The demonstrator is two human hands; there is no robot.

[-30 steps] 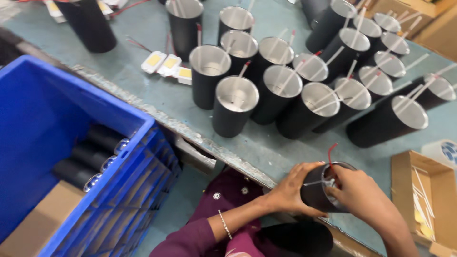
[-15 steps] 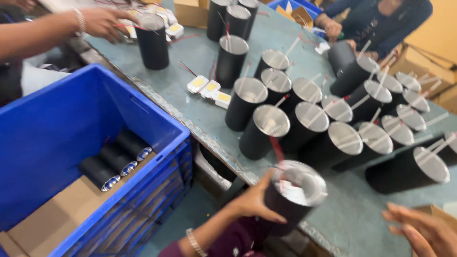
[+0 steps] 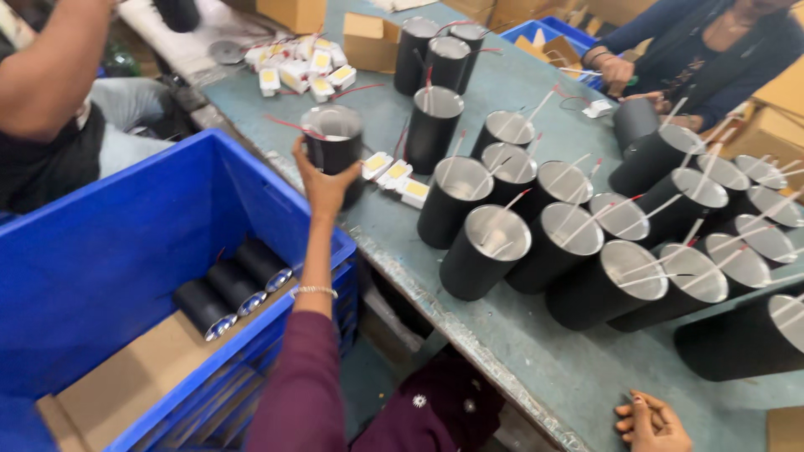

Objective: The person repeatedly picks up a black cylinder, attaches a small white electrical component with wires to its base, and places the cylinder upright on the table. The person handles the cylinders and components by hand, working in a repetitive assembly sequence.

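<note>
Left hand (image 3: 322, 186): raised at arm's length, fingers wrapped round the lower wall of a black cylinder housing (image 3: 333, 149), gripping it upright
Held housing: open silver-lined top faces up, thin red wire sticks out sideways at the rim; it sits over the near-left edge of the surface (image 3: 536, 351), just above the blue crate's far corner; cannot tell if its base touches the surface
Left wrist: thin bead bracelet (image 3: 313, 290), maroon sleeve (image 3: 289, 385) below it
Right hand (image 3: 651, 423): bottom edge of view, resting on the surface, fingers curled loosely together, holding nothing; partly cut off by the frame
Blue crate (image 3: 100, 251): left of the surface, lower down, cardboard sheet on its floor
In crate: three black cylinders (image 3: 230, 285) lying on their sides, side by side, silver ends toward the camera
Cluster on surface: many black cylinder housings (image 3: 486, 251) standing or tilted, packed touching, silver insides showing, white and red wires poking out
Small parts: white modules with yellow faces (image 3: 394, 176) just right of the held housing; another pile (image 3: 297, 71) further back
Back of surface: cardboard box (image 3: 373, 42), more upright housings near it
Other people: bare arm (image 3: 50, 75) top left; a person in a dark top top right, hand (image 3: 618, 75) near the surface
</note>
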